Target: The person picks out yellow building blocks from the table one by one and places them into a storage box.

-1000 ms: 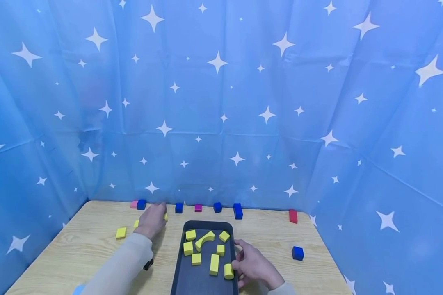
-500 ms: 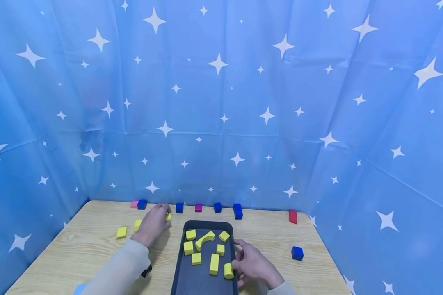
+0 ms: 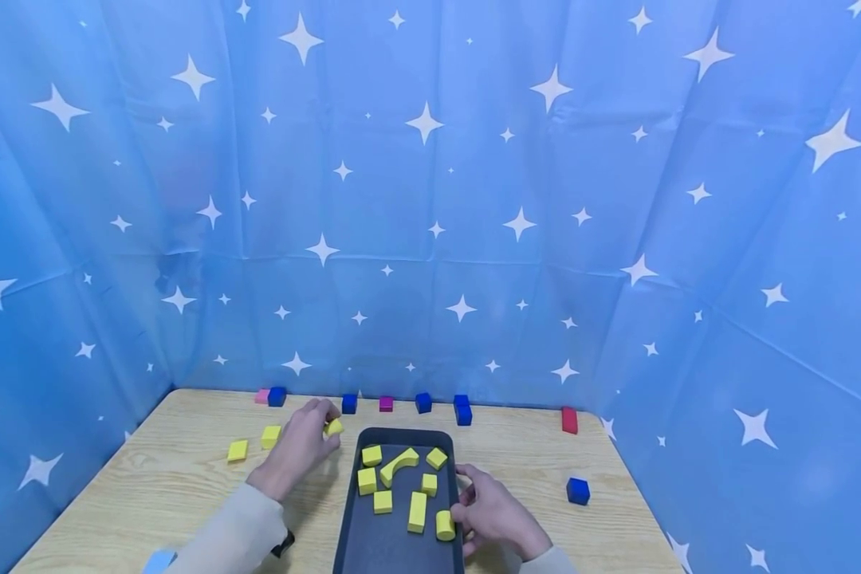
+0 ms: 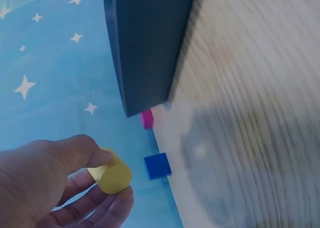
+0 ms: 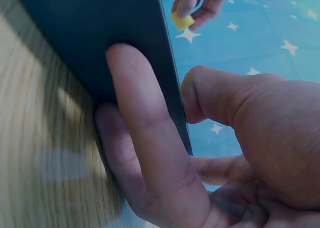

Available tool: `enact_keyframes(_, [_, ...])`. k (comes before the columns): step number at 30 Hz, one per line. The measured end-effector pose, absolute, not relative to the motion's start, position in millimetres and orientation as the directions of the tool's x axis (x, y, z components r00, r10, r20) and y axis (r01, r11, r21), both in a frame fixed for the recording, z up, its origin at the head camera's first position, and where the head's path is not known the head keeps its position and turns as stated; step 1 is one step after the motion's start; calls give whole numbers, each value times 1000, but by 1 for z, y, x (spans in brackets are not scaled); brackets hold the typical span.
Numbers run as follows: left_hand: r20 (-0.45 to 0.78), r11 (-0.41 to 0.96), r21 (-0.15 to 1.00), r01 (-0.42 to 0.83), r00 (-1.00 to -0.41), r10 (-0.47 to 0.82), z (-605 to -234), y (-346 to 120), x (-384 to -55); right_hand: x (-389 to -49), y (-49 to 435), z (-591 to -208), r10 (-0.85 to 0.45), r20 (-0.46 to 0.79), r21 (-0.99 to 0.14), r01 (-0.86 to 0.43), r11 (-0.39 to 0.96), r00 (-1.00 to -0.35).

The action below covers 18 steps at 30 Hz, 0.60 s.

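Note:
Between thumb and fingers, my left hand (image 3: 304,444) pinches a yellow cylinder block (image 4: 114,177), held to the left of the dark tray's far end. My right hand (image 3: 497,513) grips the right wall of the tray (image 3: 405,436); in the right wrist view its fingers (image 5: 145,108) lie along the outside and the thumb is at the rim. Several yellow blocks lie in the tray, among them an arch block (image 3: 399,465), a long block (image 3: 417,513) and another cylinder (image 3: 445,526) near the right thumb.
Two yellow blocks, one nearer (image 3: 237,450) and one farther (image 3: 271,437), lie left of the tray. Along the back edge stand a pink block (image 3: 261,396), several blue blocks (image 3: 349,404) and a magenta block (image 3: 386,404). A red block (image 3: 569,420) and blue cube (image 3: 578,491) are at right.
My left hand has moved right and slightly nearer, carrying the yellow cylinder block toward the tray and uncovering a yellow block behind it. My right hand stays on the tray.

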<state>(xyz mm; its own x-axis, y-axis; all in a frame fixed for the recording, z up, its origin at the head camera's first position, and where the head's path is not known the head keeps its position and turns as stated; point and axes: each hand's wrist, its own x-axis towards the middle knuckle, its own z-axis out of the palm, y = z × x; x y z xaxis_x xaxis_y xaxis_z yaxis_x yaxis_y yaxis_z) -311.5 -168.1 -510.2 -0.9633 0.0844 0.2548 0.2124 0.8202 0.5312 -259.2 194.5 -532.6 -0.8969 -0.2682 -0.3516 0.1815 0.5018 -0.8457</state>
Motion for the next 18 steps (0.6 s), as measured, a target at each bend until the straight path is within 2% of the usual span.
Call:
enact_keyframes(5, [293,796,550,252,-951,99,-507,-161,-301,-258,195,-534,-267,-354,-847,186,497,-896])
enact_keyframes(18, [273,738,612,285,-952,142,-505,-138,-275,-261,195,-535,-255,-362,-836,192,514,-896])
